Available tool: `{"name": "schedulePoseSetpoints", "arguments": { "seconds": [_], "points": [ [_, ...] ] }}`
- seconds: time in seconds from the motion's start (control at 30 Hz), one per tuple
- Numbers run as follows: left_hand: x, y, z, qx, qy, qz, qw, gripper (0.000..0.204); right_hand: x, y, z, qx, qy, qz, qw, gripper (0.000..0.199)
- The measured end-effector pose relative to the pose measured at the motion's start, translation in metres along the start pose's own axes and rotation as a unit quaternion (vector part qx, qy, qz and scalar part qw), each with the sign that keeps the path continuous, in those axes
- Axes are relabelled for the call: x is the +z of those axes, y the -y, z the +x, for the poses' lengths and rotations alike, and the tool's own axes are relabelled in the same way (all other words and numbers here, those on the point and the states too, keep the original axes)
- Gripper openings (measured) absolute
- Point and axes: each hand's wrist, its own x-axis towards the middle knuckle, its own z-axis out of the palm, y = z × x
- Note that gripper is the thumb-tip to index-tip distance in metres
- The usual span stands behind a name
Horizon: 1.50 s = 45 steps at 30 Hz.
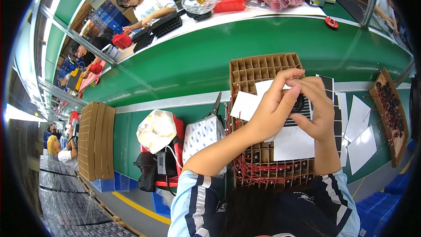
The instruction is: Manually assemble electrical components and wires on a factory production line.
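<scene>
My left hand [277, 104] and my right hand [319, 103] come together over the bench. A small round black part [298, 104] sits between the right thumb and fingers. The left thumb and fingers are bent close at its upper side; what they grip is hidden. Beneath the hands lie a sheet with black strips [290, 123] and a white sheet [294, 145]. These papers rest on a divided cardboard box [265, 67], whose near cells hold several round black parts with red wires [271, 170].
On the right stands a cardboard tray [380, 105] of black wired parts, beside loose white sheets [362, 151]. To the left are scissors [216, 103], a white patterned package [202, 135], a red bin [179, 128] and stacked cardboard dividers [97, 140]. People work beyond the green partition [184, 57].
</scene>
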Motion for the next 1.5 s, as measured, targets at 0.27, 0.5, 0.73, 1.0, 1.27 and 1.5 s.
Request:
{"name": "schedulePoseSetpoints", "arguments": {
  "seconds": [0.27, 0.5, 0.73, 1.0, 1.27, 1.5],
  "points": [
    [0.002, 0.002, 0.001, 0.043, 0.044, 0.024, 0.998, 0.041, -0.001, -0.010, -0.009, -0.003, -0.004, 0.021, 1.000, 0.048],
    [-0.002, -0.012, 0.003, 0.018, 0.031, 0.008, 0.999, 0.039, -0.004, -0.009, -0.009, 0.043, 0.013, 0.091, 0.995, 0.040],
    [-0.006, -0.005, 0.002, -0.083, 0.024, -0.103, 0.991, 0.063, 0.005, -0.011, -0.008, 0.007, -0.007, 0.104, 0.995, 0.036],
    [-0.003, -0.005, 0.005, -0.079, 0.009, -0.097, 0.992, 0.048, 0.000, -0.008, -0.007, -0.013, 0.009, 0.111, 0.994, 0.034],
    [-0.006, 0.000, 0.002, -0.022, 0.044, -0.051, 0.997, 0.061, -0.002, -0.010, -0.007, -0.005, -0.001, 0.106, 0.994, 0.030],
    [-0.009, 0.004, -0.005, 0.009, 0.029, -0.087, 0.996, 0.028, -0.003, -0.009, -0.009, 0.027, 0.023, 0.171, 0.985, 0.025]
  ]
}}
